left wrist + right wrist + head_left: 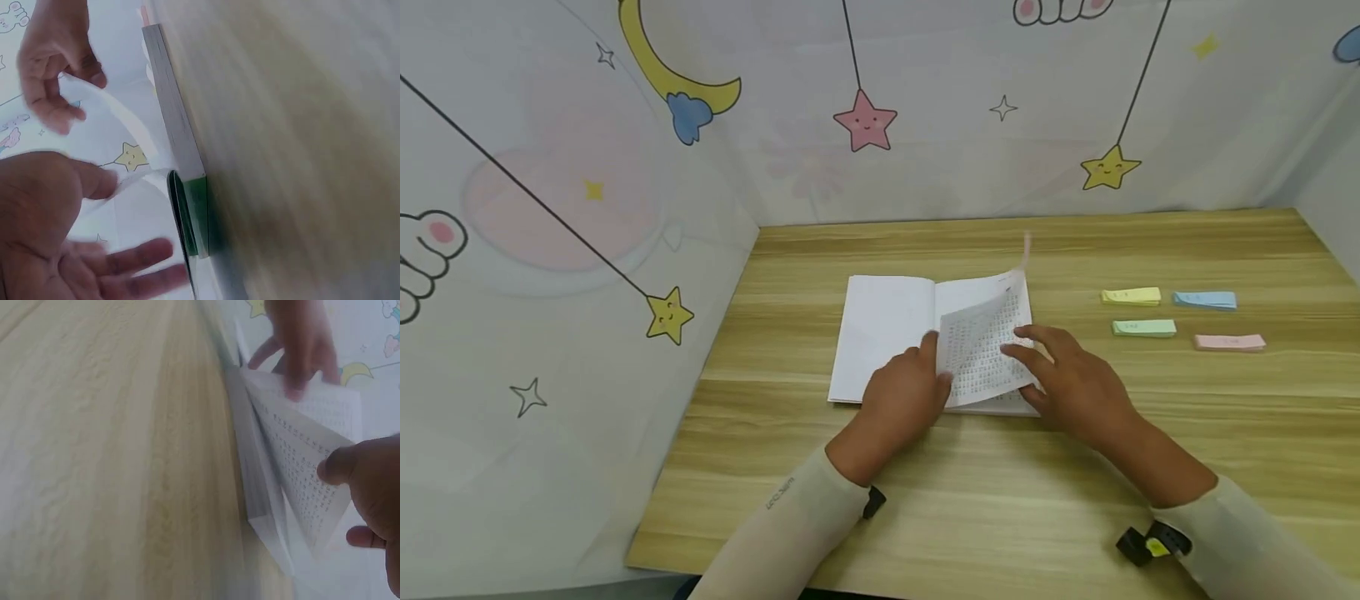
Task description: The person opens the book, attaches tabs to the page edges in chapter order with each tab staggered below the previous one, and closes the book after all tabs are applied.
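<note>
An open book (880, 333) lies flat on the wooden table (1000, 500), its left page blank and its right side printed. One printed page (981, 342) arches up over the right side. My left hand (906, 396) rests at the book's lower middle, fingers stretched out and thumb against the lifted page's edge. My right hand (1075, 383) holds that page near its lower right corner. In the right wrist view its thumb lies on the print with a finger beneath (375, 481). The left wrist view shows the book's page block and green cover (200, 212).
Four paper strips lie to the right of the book: yellow (1131, 296), blue (1205, 300), green (1144, 327) and pink (1229, 342). A pink tab (1026, 246) sticks out above the book's top edge. Cartoon-printed curtain walls (587, 250) close the left and back sides.
</note>
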`<state>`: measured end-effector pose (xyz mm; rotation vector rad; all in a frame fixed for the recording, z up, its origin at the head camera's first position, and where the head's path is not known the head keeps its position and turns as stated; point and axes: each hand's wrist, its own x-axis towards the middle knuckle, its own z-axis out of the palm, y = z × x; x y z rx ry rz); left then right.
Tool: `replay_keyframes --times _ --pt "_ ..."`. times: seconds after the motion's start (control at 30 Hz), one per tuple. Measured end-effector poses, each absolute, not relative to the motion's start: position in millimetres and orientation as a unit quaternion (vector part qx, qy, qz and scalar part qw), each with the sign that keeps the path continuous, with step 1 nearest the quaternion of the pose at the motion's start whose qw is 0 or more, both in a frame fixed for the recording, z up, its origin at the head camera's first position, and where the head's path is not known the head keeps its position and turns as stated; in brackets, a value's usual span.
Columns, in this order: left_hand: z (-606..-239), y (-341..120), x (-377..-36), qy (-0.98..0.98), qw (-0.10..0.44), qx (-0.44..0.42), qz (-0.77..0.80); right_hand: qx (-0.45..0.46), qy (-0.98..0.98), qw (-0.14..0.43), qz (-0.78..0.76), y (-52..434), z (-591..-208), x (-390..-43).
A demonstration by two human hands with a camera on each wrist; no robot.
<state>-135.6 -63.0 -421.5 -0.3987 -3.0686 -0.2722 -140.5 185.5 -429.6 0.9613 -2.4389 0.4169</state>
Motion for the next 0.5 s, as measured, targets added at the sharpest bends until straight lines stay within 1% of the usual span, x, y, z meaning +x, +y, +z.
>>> replay_keyframes --times 0.07,0.17,0.2,0.23,0.27,0.33,0.43,0.5 --pt "-422 -66 -137 -0.986 0.079 -0.097 -0.111 0.313 -0.913 0.211 0.154 187 -430 -138" --pt "-422 -72 -137 -0.977 0.182 -0.076 -0.078 0.239 -0.948 0.15 0.146 188 -431 -137" --pt "-421 -74 -136 -0.975 0.205 -0.072 -0.054 0.224 -0.955 0.132 0.142 188 -432 -137" --pt "-421 -76 -135 -0.973 0.217 -0.072 -0.027 0.218 -0.959 0.112 0.144 188 -433 -138" --pt "-420 -77 -133 -0.973 0.218 -0.079 0.001 0.226 -0.959 0.097 0.145 187 -434 -139" --pt "-417 -81 -131 -0.975 0.189 -0.113 0.044 0.257 -0.951 0.065 0.158 186 -437 -141" --pt "-412 -83 -127 -0.972 0.104 -0.205 0.053 0.302 -0.935 0.016 0.187 184 -442 -144" --pt "-411 -83 -126 -0.965 0.05 -0.256 0.029 0.318 -0.929 0.0 0.19 183 -444 -145"
